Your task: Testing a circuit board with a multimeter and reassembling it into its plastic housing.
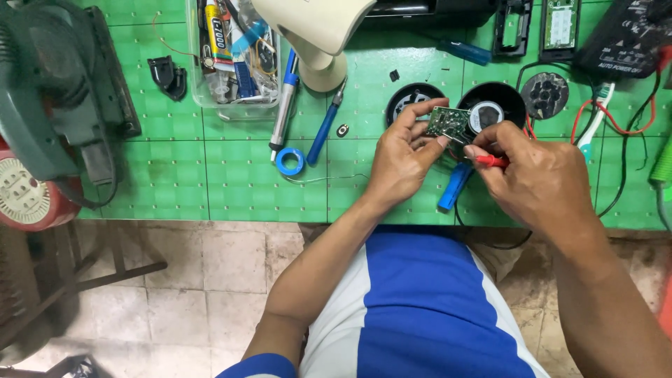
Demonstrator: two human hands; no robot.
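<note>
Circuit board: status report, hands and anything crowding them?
Left hand holds green circuit board. Right hand pinches red probe beside it. Blue cylinder and black round housings lie close underneath.

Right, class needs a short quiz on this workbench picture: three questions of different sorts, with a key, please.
1. True or false: the left hand holds a small green circuit board.
2. Which does the right hand pinch? A) a red probe B) a toothbrush C) a roll of tape
3. Fill in: left of the hands, the blue-handled soldering iron lies on a ______ mat.

Key
1. True; it is gripped at the fingertips, above the mat.
2. A; its tip points toward the board.
3. Green; a blue tape roll lies by the iron's tip.
</note>
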